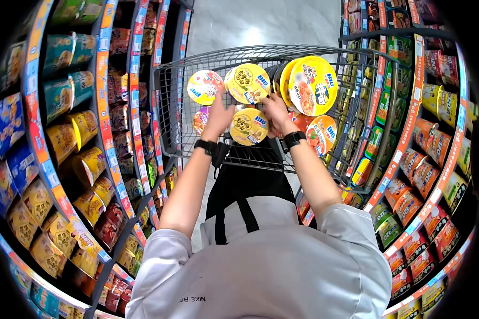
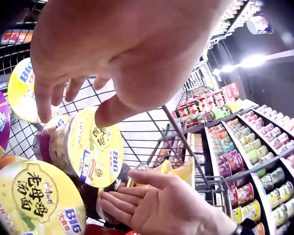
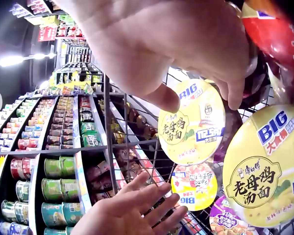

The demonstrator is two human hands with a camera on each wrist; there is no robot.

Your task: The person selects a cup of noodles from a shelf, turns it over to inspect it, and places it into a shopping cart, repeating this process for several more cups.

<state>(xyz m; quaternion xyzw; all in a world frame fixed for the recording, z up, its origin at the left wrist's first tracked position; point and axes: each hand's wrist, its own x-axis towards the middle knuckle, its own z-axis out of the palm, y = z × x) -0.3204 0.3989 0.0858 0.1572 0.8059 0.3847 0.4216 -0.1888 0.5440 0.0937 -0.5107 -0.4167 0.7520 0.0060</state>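
Round tubs of instant noodles stand lids up in a wire shopping cart [image 1: 167, 141]. My left hand [image 1: 218, 117] hovers over the left tubs, fingers loosely bent, beside a white-and-pink tub [image 1: 199, 87] and a purple tub [image 1: 199, 121]. In the left wrist view its thumb overlaps the edge of a yellow tub [image 2: 95, 147]. My right hand [image 1: 278, 112] is between that tub and a stack of big yellow tubs [image 1: 320, 87]; its fingers look straight in the left wrist view. Nearer me sits another yellow tub [image 1: 248, 127]. Both hands hold nothing.
Shelves of packaged noodles [image 1: 69, 138] line the left side, and more shelves [image 1: 428, 175] the right. An orange-red tub [image 1: 320, 137] sits at the cart's right. Ahead of the cart stretches a grey floor [image 1: 255, 24].
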